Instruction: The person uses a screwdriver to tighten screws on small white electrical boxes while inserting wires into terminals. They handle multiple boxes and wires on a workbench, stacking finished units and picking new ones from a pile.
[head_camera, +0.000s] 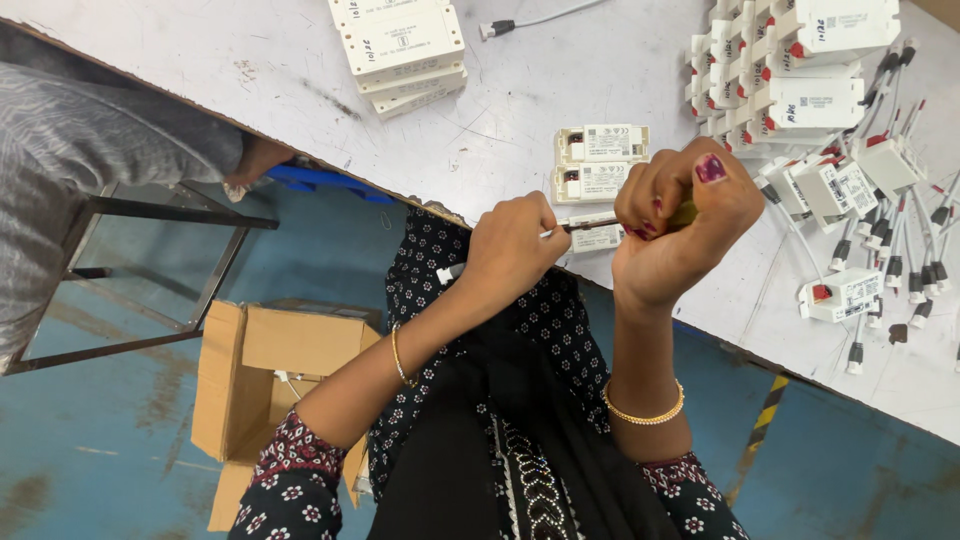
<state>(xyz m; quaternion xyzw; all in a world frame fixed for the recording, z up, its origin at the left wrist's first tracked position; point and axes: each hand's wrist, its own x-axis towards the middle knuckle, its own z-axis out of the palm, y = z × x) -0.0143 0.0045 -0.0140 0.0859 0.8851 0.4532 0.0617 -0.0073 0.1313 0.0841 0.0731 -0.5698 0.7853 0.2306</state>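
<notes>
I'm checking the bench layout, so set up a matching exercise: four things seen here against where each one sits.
Things:
1. cardboard box
2. stack of white units
3. pair of white modules
4. gold bangle

Places:
A. on the right wrist
B. on the blue floor, below the table edge
C. at the far edge of the table, upper middle
D. on the table just beyond the hands

Pairs: 1-B, 2-C, 3-D, 4-A
</notes>
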